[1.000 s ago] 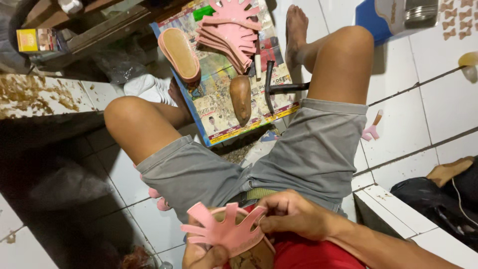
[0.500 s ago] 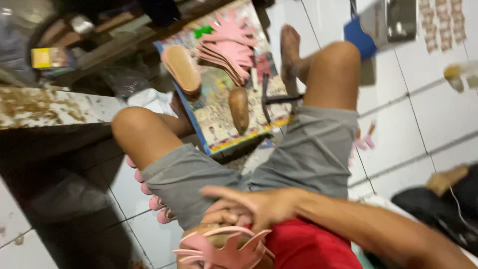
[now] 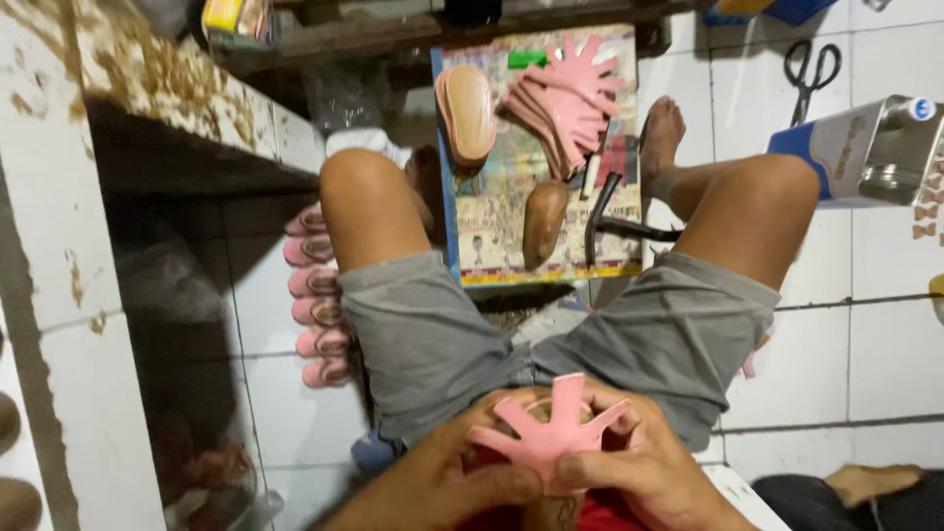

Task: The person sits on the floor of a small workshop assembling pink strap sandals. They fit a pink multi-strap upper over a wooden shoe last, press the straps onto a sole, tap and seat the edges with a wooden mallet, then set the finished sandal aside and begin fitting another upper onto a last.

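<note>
A person in grey shorts sits on a white tiled floor (image 3: 885,354), both hands working a pink star-shaped sandal strap piece (image 3: 549,433) held low between the thighs. At far left, a stained tiled ledge (image 3: 147,88) runs along the wall. Beside the person's knee, a row of pink sandals (image 3: 317,295) stands stacked on the floor. The left hand (image 3: 462,482) is clenched on the strap piece from below and from the left, thumb pressed across its base. The piece spreads its fingers-like strips upward, over a tan sole that is mostly hidden beneath it. The right hand (image 3: 644,467) grasps the same piece from the right, fingertips pinching its centre. Ahead, between the knees, a printed board (image 3: 501,226) serves as worktop, carrying a tan insole (image 3: 466,110), a pile of pink strap pieces (image 3: 565,103), a brown shoe last (image 3: 543,218) and a black hammer (image 3: 602,211) at its right edge. Further right, scissors (image 3: 808,69) lie on the tiles, near a metal tin (image 3: 865,147) at the frame's edge.
</note>
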`<action>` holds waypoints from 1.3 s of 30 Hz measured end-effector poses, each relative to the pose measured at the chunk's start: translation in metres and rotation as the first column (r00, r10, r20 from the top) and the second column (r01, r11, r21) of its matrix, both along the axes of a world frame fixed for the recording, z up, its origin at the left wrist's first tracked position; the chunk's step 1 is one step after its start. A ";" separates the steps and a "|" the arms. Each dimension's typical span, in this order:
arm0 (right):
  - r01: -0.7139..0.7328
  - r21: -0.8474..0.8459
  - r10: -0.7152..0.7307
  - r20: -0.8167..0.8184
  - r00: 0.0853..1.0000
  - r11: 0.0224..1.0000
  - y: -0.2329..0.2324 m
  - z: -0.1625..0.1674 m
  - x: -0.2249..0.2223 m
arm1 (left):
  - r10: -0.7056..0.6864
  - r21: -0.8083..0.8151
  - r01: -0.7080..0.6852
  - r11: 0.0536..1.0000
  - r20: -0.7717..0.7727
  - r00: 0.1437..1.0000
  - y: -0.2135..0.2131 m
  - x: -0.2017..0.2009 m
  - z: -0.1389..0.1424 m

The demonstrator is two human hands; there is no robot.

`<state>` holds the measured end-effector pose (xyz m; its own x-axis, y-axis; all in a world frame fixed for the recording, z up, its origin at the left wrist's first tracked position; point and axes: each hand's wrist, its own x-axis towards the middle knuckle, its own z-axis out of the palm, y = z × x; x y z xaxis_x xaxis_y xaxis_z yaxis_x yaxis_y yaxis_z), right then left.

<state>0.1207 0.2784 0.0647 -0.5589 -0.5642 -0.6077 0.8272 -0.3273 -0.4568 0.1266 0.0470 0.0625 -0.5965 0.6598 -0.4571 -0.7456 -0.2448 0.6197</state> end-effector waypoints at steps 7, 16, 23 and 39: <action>0.096 0.049 -0.075 -0.325 0.943 0.994 0.030 -0.050 0.027 | 0.082 -0.127 -0.078 0.989 0.027 0.996 0.015 0.012 -0.032; 0.245 -0.041 -0.248 -0.145 0.958 0.969 0.037 -0.071 0.048 | 0.212 -0.018 -0.212 0.977 0.009 0.977 0.003 0.019 -0.052; 0.266 -0.094 -0.263 0.048 0.964 0.959 0.021 -0.068 0.032 | 0.181 0.058 -0.188 0.981 0.105 0.978 0.004 0.026 -0.097; 0.247 -0.090 -0.242 0.067 0.968 0.965 -0.003 -0.062 -0.005 | 0.340 0.064 -0.358 0.932 0.193 0.920 0.009 0.013 -0.091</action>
<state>0.1152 0.2754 0.0024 -0.6542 -0.4721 -0.5908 0.7395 -0.5630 -0.3690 0.1401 0.0562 -0.0284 -0.7130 0.4703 -0.5201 -0.6965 -0.5609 0.4476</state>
